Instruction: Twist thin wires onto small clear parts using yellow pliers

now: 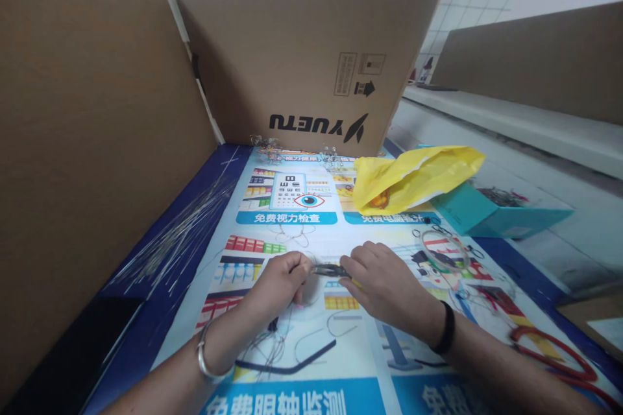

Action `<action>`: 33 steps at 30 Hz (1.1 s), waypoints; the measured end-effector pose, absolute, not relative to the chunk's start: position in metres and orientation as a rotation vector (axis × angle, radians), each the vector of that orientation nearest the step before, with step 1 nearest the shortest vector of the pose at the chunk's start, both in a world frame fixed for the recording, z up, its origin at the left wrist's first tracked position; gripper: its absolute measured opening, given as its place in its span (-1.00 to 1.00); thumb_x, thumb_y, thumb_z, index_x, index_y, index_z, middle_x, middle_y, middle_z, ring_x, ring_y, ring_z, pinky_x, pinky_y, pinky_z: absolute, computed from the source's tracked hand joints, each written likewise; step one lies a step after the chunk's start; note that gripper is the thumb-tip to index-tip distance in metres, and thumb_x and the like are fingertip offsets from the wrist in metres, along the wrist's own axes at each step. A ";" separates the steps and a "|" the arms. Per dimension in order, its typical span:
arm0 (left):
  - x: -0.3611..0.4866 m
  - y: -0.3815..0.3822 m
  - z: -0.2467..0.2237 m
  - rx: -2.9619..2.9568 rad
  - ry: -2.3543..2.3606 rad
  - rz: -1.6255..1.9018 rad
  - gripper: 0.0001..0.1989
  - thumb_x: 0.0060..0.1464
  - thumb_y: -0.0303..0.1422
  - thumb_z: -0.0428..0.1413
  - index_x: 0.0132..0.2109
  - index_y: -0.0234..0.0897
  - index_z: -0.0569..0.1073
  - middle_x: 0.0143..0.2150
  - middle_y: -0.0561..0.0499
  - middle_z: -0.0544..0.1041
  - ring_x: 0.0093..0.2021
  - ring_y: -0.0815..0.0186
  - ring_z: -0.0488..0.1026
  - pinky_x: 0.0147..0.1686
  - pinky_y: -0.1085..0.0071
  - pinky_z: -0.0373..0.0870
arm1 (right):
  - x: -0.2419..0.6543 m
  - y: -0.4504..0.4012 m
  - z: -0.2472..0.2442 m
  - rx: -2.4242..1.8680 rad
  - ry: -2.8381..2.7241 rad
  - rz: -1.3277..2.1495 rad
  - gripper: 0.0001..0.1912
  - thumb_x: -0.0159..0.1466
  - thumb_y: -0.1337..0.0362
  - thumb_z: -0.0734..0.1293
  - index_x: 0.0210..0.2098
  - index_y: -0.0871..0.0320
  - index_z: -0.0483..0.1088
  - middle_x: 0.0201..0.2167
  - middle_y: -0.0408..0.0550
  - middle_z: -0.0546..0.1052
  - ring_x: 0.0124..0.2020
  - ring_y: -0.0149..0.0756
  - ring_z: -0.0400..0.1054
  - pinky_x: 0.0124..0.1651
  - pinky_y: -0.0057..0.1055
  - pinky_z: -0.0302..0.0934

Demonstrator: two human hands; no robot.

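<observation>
My right hand (377, 275) is closed around a pair of pliers (327, 270), whose dark metal jaws point left. Thumb and fingers of my left hand (287, 275) are pinched together right at the tips of the jaws. A thin wire (292, 233) curves out just beyond the left fingers and seems to be held in them; the pinched end is hidden. Below the hands, a tangle of fine wires (272, 343) lies on the printed sheet (350, 337). A dark curved strip (292, 368) lies there too.
Straight wires (180, 233) lie in a bundle at the left. A yellow bag (418, 172) and a teal box (506, 217) holding wire pieces stand at the back right. A clear ring-shaped coil (445, 249) and a red coil (559, 360) lie right. Cardboard panels (292, 45) enclose the back and left.
</observation>
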State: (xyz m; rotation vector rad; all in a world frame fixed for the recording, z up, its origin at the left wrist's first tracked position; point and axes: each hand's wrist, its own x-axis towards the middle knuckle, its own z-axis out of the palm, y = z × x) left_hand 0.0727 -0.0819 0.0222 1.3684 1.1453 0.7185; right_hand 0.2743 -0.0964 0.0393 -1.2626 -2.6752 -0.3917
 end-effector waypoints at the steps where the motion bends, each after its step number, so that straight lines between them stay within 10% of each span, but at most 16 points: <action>1: 0.073 -0.082 0.022 1.377 1.149 0.714 -0.81 -0.01 -0.39 -0.07 -0.55 -0.24 0.19 -0.78 0.19 0.21 -0.74 0.47 0.12 -0.67 0.54 0.08 | 0.274 -0.097 0.040 -1.255 -2.684 -0.392 -0.86 0.22 0.21 0.23 -0.35 0.15 0.28 -0.42 -0.06 0.34 -0.34 -0.26 0.13 -0.28 -0.35 -0.10; 33: 0.070 -0.081 0.020 1.358 1.184 0.699 -0.80 0.01 -0.35 -0.03 -0.54 -0.25 0.24 -0.79 0.20 0.21 -0.76 0.47 0.14 -0.67 0.55 0.06 | 0.270 -0.101 0.031 -1.298 -2.606 -0.461 -0.88 0.22 0.25 0.24 -0.43 0.14 0.28 -0.49 -0.09 0.33 -0.42 -0.30 0.12 -0.37 -0.37 -0.17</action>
